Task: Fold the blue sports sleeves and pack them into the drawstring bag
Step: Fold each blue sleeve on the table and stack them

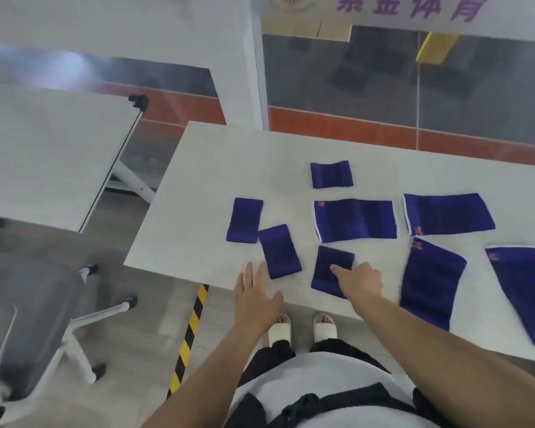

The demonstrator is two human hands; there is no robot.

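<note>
Several blue sports sleeves lie on the white table [198,186]. Small folded ones sit at the left [244,220], near the front edge [279,251], at the back [331,174], and under my right hand [325,270]. Longer flat sleeves lie at the centre [355,220], back right [448,214], front right [430,282] and far right [525,291]. My right hand [360,281] rests on the near folded sleeve with the index finger stretched out. My left hand [257,293] hovers flat, fingers spread, at the table's front edge beside a folded sleeve. No drawstring bag is in view.
A second white table [44,149] stands to the left, with a grey wheeled chair [28,304] in front of it. Yellow-black tape [192,329] marks the floor. A glass wall runs behind the table. My feet in white slippers [303,329] show below the table edge.
</note>
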